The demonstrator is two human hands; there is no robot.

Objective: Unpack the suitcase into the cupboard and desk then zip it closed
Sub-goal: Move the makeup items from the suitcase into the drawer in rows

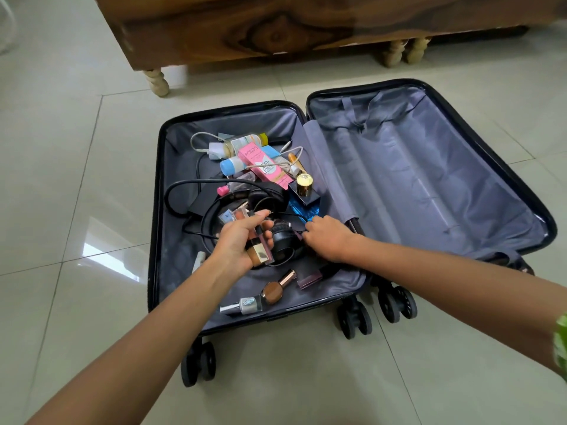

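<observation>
- Most of the unpacking is still ahead of us, we judge — the black hard-shell suitcase (159, 210) lies open on the pale tiled floor, its left half crowded, its right grey-lined half (429, 179) bare.
- Left in that half, from left to right: a white charger with cable (214, 148), a pink Pond's carton (264, 162), black headphones (276, 237), a blue perfume bottle with gold cap (303, 194), and nail-polish bottles (276, 291) near the wheels.
- Our left hand (242, 240) has its fingers curled round a small bundle of gold-capped cosmetic tubes (259, 251), lifted just above the headphones.
- Our right hand (328, 237) reaches down beside the perfume bottle, fingertips bent onto a thin black cable — whether it truly pinches it we cannot tell.
- Zipping comes last, and is not yet begun.
</observation>
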